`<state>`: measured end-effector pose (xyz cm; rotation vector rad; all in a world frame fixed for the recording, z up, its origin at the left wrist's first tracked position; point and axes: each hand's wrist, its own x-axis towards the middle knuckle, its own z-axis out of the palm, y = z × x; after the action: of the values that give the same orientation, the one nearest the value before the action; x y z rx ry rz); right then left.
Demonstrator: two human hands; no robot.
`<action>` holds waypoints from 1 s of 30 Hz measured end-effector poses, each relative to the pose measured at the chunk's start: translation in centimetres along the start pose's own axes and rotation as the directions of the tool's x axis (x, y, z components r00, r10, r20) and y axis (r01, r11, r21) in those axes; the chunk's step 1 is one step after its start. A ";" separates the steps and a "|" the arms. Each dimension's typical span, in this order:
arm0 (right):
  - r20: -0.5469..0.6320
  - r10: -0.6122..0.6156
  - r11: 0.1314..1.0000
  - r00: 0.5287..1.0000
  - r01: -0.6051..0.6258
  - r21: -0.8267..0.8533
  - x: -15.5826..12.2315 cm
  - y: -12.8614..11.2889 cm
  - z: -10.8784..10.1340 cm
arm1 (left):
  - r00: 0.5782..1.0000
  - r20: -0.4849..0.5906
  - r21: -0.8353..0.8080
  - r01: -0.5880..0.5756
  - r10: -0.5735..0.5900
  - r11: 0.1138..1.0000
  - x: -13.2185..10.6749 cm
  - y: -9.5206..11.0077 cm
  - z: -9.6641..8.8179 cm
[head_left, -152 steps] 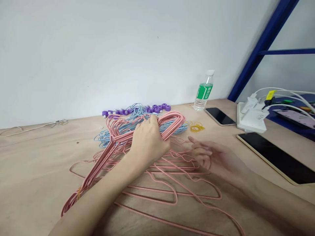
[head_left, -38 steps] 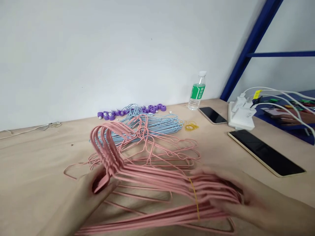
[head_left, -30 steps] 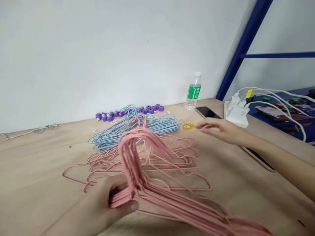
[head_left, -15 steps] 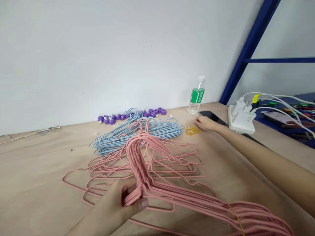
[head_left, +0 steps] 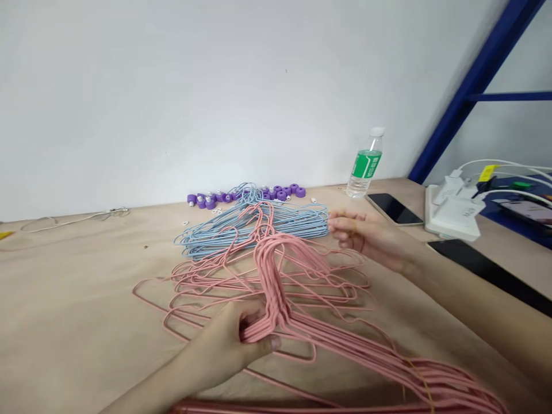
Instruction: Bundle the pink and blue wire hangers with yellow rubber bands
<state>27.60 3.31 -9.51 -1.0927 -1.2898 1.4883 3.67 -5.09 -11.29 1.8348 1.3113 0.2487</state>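
My left hand (head_left: 235, 348) is closed round the necks of a bundle of pink wire hangers (head_left: 276, 282), hooks pointing away from me. A yellow rubber band (head_left: 425, 385) ties the bundle's right end near the bottom edge. My right hand (head_left: 366, 236) hovers above the table right of the hooks, fingers loosely curled, with a yellow rubber band (head_left: 354, 225) on a finger. Loose pink hangers (head_left: 202, 284) lie spread under the bundle. A stack of blue hangers (head_left: 233, 230) lies behind them.
Purple round pieces (head_left: 284, 191) line the wall. A water bottle (head_left: 365, 165), a phone (head_left: 394, 208), a white power strip (head_left: 451, 208) with cables and a dark tablet (head_left: 491, 267) sit at the right. A blue rack post (head_left: 470, 86) rises there. A thin cable (head_left: 73, 219) lies far left.
My right hand let go of the bundle, reached to the yellow rubber bands near the bottle, and has drawn back with one. My left hand kept hold of the pink bundle.
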 end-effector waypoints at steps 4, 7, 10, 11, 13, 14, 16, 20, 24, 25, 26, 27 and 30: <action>0.065 -0.024 0.993 0.998 0.031 -0.115 -1.1 -0.2 2.6 | 1.000 -0.012 -0.040 0.002 -0.002 0.999 0.3 -0.3 0.2; 0.109 0.060 0.998 0.992 -0.057 -0.027 -1.0 -0.1 2.8 | 1.000 -0.029 -0.035 0.006 -0.007 0.999 0.4 -0.4 0.4; 0.165 0.181 0.963 0.970 -0.209 0.171 -0.8 0.3 2.4 | 0.999 -0.033 -0.037 0.011 -0.012 0.999 0.4 -0.5 0.5; 0.193 0.214 0.941 0.958 -0.255 0.224 -0.8 0.4 2.3 | 1.000 -0.026 -0.049 0.010 -0.012 0.999 0.4 -0.4 0.5; 0.240 0.264 0.894 0.934 -0.331 0.302 -0.9 0.5 2.0 | 1.000 -0.014 -0.077 0.003 -0.004 0.997 0.3 -0.4 0.5; 0.253 0.285 0.874 0.924 -0.360 0.328 -0.9 0.5 2.0 | 1.000 -0.016 -0.088 -0.004 0.002 0.996 0.3 -0.3 0.4; 0.249 0.333 0.843 0.909 -0.406 0.355 -0.9 0.4 1.9 | 0.999 -0.026 -0.107 -0.027 0.024 0.994 0.3 -0.3 0.4; 0.180 0.353 0.856 0.918 -0.394 0.335 -1.2 0.3 1.8 | 0.999 -0.033 -0.141 -0.045 0.040 0.989 0.3 -0.2 0.3; 0.136 0.166 0.954 0.977 -0.194 0.228 -1.9 1.0 1.4 | 0.999 -0.049 -0.122 -0.008 0.002 0.993 0.3 -0.2 0.3; 0.122 0.106 0.977 0.987 -0.126 0.170 -2.0 1.3 1.3 | 0.999 -0.053 -0.112 -0.001 -0.005 0.994 0.3 -0.1 0.3; 0.117 0.052 0.992 0.992 -0.065 0.108 -2.2 1.6 1.2 | 0.998 -0.054 -0.103 0.003 -0.009 0.995 0.3 -0.1 0.3; 0.134 0.009 0.998 0.991 -0.017 0.058 -2.4 1.8 1.2 | 0.998 -0.055 -0.096 0.005 -0.011 0.995 0.3 -0.1 0.3; 0.289 -0.057 0.998 0.956 0.044 0.050 -2.7 2.1 1.4 | 0.998 -0.056 -0.070 0.008 -0.012 0.998 0.2 -0.1 0.4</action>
<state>26.81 0.22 -11.27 -0.8272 -1.4666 1.6752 3.90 -5.09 -11.68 1.7736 1.3331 0.3388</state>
